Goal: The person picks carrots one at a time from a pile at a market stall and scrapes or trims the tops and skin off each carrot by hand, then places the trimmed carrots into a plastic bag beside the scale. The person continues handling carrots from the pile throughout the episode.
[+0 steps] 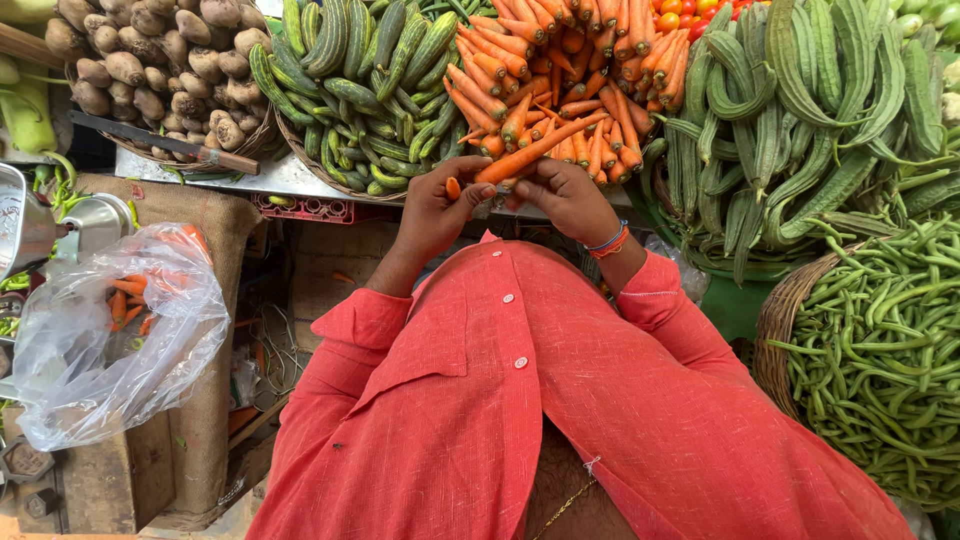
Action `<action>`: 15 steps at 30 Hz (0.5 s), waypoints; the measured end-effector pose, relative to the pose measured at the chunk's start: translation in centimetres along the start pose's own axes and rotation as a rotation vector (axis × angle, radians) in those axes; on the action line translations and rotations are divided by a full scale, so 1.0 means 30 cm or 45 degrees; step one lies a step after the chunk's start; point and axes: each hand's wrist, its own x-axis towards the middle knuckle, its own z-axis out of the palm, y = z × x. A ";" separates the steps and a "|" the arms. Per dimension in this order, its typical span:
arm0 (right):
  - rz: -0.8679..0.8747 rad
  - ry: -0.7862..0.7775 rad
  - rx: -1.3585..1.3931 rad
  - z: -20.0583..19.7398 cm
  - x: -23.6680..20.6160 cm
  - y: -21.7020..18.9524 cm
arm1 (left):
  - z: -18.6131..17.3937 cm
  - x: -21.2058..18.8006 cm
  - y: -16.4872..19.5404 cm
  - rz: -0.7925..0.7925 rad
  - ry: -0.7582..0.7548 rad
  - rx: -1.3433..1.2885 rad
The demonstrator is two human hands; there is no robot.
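- The left hand [437, 205] is raised in front of the person's chest, with its fingers curled around a short orange piece of carrot [453, 188] whose rounded end pokes up beside the thumb.
- The right hand [565, 195] is closed on the thick end of a long, tapered orange carrot [535, 148], which slants up and to the right over the produce; the exact finger hold is hard to make out from this angle.
- The two hands sit just beside each other, and the small piece is just beside the long carrot's thick end.
- The right wrist wears a band of blue, white and orange threads [609, 241].
- Behind the hands lies a heaped pile of orange carrots [580, 70], flanked by a woven basket of dark green striped cucumbers [365, 95].
- Further left, a basket of brown, earthy round root vegetables [160, 65] stands well apart from the hands.
- To the right are long ridged green gourds [800, 110] and a wicker basket of slender green beans [880, 350].
- At the left, a clear plastic bag holding a few carrots [120, 330] hangs beside a metal weighing pan [40, 225].
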 end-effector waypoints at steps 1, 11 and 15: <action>-0.074 -0.031 -0.021 0.003 0.001 -0.012 | 0.000 0.000 -0.005 -0.083 0.025 -0.061; -0.695 0.421 -1.266 0.081 -0.045 -0.160 | -0.002 -0.005 -0.014 -0.247 0.182 -0.153; -1.002 0.407 -1.601 0.133 -0.035 -0.211 | 0.020 -0.006 -0.001 -0.157 0.185 -0.055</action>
